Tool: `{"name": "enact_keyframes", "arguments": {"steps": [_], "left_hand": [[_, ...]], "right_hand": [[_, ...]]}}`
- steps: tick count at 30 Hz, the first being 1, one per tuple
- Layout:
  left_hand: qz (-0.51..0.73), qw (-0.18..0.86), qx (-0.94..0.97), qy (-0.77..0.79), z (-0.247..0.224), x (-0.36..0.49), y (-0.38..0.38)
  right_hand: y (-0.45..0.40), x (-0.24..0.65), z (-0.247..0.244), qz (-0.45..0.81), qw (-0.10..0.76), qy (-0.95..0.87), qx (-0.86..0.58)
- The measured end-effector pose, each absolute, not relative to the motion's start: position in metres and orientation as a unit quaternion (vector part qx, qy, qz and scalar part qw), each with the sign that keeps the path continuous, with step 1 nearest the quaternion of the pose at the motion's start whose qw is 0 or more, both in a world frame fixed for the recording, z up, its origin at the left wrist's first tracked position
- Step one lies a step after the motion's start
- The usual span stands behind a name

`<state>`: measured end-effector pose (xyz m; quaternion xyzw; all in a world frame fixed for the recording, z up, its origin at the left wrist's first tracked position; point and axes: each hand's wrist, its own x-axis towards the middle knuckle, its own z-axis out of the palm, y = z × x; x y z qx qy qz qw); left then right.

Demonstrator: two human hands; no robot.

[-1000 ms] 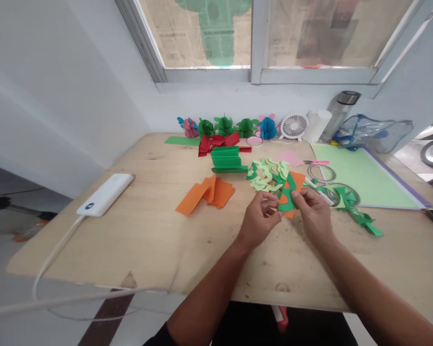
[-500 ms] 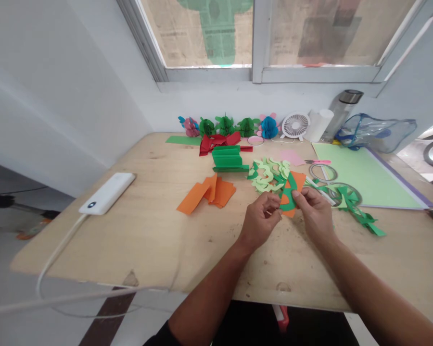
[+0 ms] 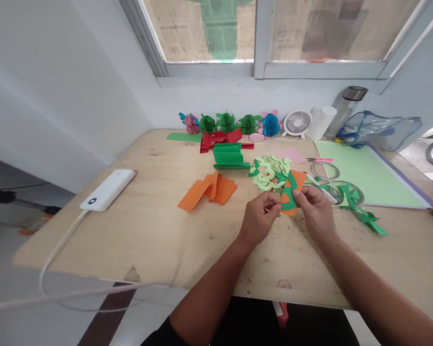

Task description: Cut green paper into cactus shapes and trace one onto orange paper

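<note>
In front of me I hold an orange piece of paper (image 3: 299,179) with a curved green paper cutout (image 3: 287,205) lying against it. My right hand (image 3: 315,211) pinches both along their right edge, thumb on top. My left hand (image 3: 260,217) is closed at their left edge, its fingertips pressed together there; what exactly sits between them is hard to make out. Just beyond the hands lies a pile of light and dark green wavy paper cutouts (image 3: 269,175). To the left lie several folded orange paper strips (image 3: 207,190).
Behind these lie pleated green paper (image 3: 228,154) and red paper pieces (image 3: 222,139). Paper honeycomb figures (image 3: 226,124), a small white fan (image 3: 298,123) and a bottle (image 3: 346,110) line the wall. Tape rolls (image 3: 324,170) and pink-handled scissors (image 3: 321,160) are right; a white power bank (image 3: 108,190) lies left.
My left fingertips have drawn closer together at the paper's left edge. The view has shifted slightly; the right hand's grip looks the same.
</note>
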<state>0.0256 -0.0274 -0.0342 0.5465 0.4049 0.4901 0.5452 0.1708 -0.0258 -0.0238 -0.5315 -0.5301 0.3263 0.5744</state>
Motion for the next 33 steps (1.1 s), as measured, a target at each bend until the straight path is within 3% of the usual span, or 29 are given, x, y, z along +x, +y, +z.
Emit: {"name": "enact_keyframes", "arguments": {"steps": [19,33], "left_hand": [[0.475,0.595,0.497,0.416,-0.032,0.024,-0.026],[0.387,0.768,0.368,0.354,-0.025,0.015,-0.027]], "right_hand": [[-0.026,0.170,-0.023,0.339,0.573,-0.525,-0.531],[-0.026,0.173,-0.024,0.391,0.589,-0.493,-0.507]]}}
